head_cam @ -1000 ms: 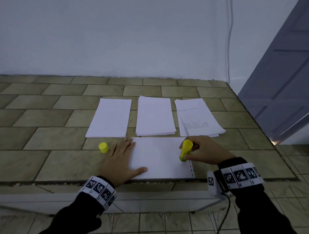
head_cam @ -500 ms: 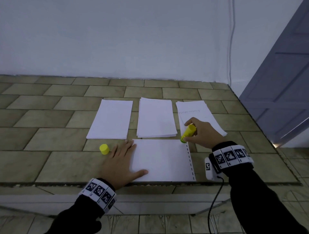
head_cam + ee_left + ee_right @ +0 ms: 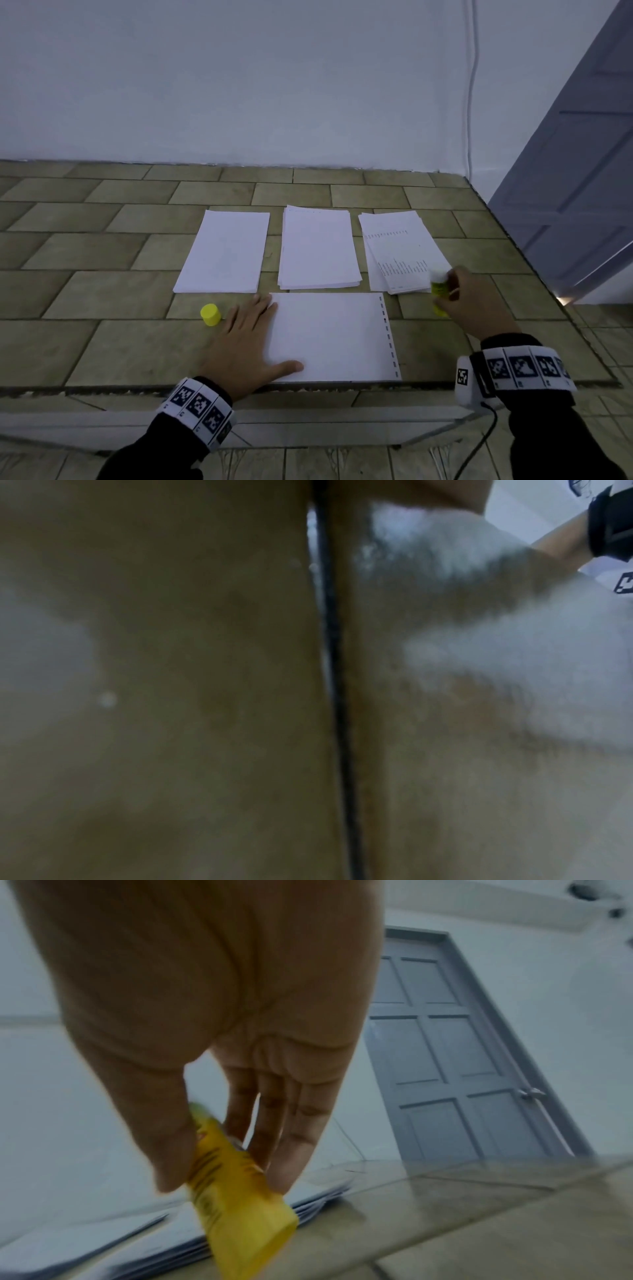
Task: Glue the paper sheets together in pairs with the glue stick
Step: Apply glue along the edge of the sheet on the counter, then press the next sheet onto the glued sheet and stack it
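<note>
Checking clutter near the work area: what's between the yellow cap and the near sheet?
Only the left hand, lying flat with its fingers onto the near sheet; the cap stands just beside it on the tiles. Head view shows it.

Bright yellow glue stick (image 3: 439,297), dark lettering down its side, and a matching yellow cap (image 3: 210,314) at nine o'clock of the white sheet (image 3: 329,337), which carries a black dashed strip along its three o'clock edge. White stacks behind, the right stack (image 3: 400,253) printed in dark text. Olive-tan tiled bench (image 3: 102,284), dark grout. Grey panelled door (image 3: 561,192), pale wall (image 3: 239,85), black-and-white checkered wristbands (image 3: 197,407).
</note>
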### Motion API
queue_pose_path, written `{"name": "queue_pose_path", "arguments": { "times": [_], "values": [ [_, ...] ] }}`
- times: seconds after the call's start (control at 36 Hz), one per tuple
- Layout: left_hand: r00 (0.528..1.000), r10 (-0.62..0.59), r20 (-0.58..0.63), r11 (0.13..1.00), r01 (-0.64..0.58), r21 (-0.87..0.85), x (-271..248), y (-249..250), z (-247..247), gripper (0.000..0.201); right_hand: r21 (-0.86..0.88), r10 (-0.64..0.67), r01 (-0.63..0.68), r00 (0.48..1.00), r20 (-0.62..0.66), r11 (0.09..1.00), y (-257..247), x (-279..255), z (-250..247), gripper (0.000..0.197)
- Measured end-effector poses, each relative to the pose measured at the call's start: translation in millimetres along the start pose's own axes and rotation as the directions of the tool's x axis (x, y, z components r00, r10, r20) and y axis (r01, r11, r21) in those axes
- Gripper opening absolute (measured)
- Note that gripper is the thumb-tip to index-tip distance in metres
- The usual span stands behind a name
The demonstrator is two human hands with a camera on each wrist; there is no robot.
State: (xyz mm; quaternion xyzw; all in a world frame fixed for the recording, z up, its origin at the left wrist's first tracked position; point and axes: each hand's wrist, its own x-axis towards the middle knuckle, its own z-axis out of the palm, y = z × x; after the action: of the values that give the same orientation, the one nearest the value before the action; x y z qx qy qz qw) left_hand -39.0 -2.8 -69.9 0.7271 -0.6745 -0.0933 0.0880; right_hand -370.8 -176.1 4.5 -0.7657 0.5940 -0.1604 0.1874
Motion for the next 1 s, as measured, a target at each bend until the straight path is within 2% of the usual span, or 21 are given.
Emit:
{"name": "queue_pose_path", "arguments": {
  "times": [0.14, 0.33, 0.44, 0.53, 0.58, 0.69, 0.78, 0.86, 0.94, 1.0],
  "values": [
    [0.999, -0.014, 0.030, 1.000, 0.014, 0.018, -1, 3, -4, 0.134, 0.090, 0.174, -0.167, 0.982, -0.073, 0.982, 16, 5, -4, 0.040],
    [1.000, 0.004, 0.029, 0.999, -0.005, 0.040, -2, 3, -4, 0.130, 0.098, 0.226, -0.217, 0.970, -0.090, 0.971, 20, 10, -1, 0.042],
    [1.000, 0.020, -0.012, 1.000, -0.019, 0.018, -2, 1, -2, 0.118, 0.107, 0.291, -0.282, 0.953, -0.086, 0.954, 15, 7, -2, 0.029],
    [1.000, 0.016, -0.017, 1.000, -0.016, 0.007, -3, -1, -1, 0.111, -0.059, 0.361, -0.359, 0.933, 0.017, 0.931, 8, -2, -2, 0.035],
    [1.000, 0.018, -0.021, 1.000, -0.018, -0.001, -3, -1, -1, 0.109, -0.157, 0.378, -0.360, 0.920, 0.105, 0.920, 1, -11, 0, 0.034],
    [0.999, 0.024, -0.022, 0.999, -0.024, -0.040, -3, -1, 1, 0.108, -0.163, 0.272, -0.238, 0.932, 0.238, 0.958, -22, -22, 15, 0.026],
    [0.999, 0.023, -0.027, 0.998, -0.025, -0.049, -3, -2, 1, 0.107, -0.070, 0.079, -0.067, 0.980, 0.185, 0.995, -45, -16, 23, 0.013],
    [1.000, 0.014, -0.021, 0.999, -0.015, -0.047, -3, -2, 1, 0.107, -0.076, -0.054, 0.062, 0.994, 0.098, 0.995, -59, 0, 29, 0.008],
    [1.000, 0.016, -0.018, 0.998, -0.017, -0.063, -3, -1, 2, 0.107, -0.131, -0.072, 0.078, 0.996, 0.055, 0.988, -61, 20, 37, 0.001],
    [1.000, 0.012, -0.023, 0.997, -0.013, -0.075, -3, -3, 2, 0.105, -0.178, -0.041, 0.054, 0.996, 0.079, 0.983, -58, 32, 43, 0.016]
  ]
}}
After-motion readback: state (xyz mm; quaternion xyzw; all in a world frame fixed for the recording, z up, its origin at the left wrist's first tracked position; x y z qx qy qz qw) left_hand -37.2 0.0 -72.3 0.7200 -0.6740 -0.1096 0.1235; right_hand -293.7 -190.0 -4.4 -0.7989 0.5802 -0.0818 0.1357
